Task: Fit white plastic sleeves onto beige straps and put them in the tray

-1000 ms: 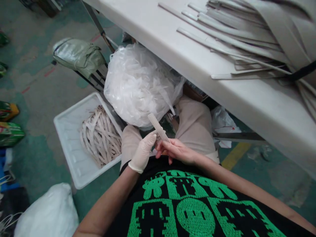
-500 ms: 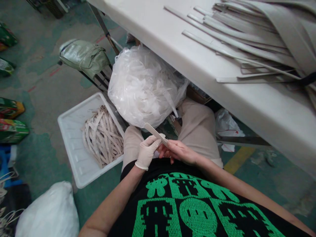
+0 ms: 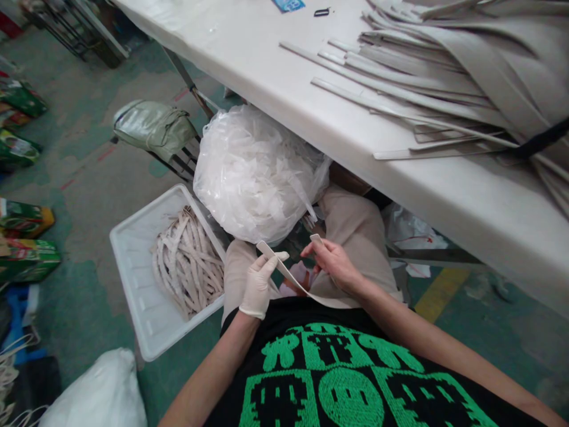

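A long pale grey strip with a rounded end hangs in a loose curve over my lap. My left hand, in a white glove, pinches it just below the rounded end, between thumb and fingers. My right hand is bare and closed on a strip end whose tip shows above the fingers; it looks like the other end of the same strip. Part of the curve lies hidden behind my right wrist. Both hands are above my thighs, a short way apart.
A white bin with tangled beige strips stands at left. Ahead sits a clear bag of white scraps, beside a green-covered stool. The white table bears a bundle of grey strips. A white sack lies lower left.
My hands have come apart. My right hand has moved right and up with a strip end, and the strip now sags between them. The view has shifted slightly.
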The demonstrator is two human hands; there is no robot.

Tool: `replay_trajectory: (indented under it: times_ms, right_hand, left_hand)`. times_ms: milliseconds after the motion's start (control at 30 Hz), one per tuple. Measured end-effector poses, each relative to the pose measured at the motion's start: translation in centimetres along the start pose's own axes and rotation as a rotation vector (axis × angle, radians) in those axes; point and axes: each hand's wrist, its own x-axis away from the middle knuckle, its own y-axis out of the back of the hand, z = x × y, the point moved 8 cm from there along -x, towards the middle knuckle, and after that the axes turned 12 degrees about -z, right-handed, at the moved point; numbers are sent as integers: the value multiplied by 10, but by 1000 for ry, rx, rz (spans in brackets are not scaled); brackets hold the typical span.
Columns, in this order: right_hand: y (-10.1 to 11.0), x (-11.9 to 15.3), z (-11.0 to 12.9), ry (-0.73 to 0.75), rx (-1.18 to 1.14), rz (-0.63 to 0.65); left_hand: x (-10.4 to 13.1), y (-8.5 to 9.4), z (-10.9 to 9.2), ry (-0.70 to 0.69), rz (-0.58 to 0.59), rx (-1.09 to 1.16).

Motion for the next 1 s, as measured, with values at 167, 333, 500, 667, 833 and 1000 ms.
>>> replay_trajectory:
  times_ms: [167,333,500,667,833,1000]
  right_hand:
    - [-32,11,1,91,193,318]
    - [-18,-3,5,144,159,176]
    - [7,-19,1,30,-18,10]
    - [8,-20,-4,-24,-59,-1]
    - [9,-20,-6,-41,-65,-8]
    - [10,-23,-9,-74,-112,-17]
  left_hand:
    - [-10,-16,-1,-58,40,-149]
    - [-51,-20,-6,-200,25,-246]
    - [-116,-10,9,-21,-129,-446]
    - [-147,-26,19,34,-91,-508]
    - [-146,-29,26,29,-81,-446]
    - [-141,-19,29,77,-127,-366]
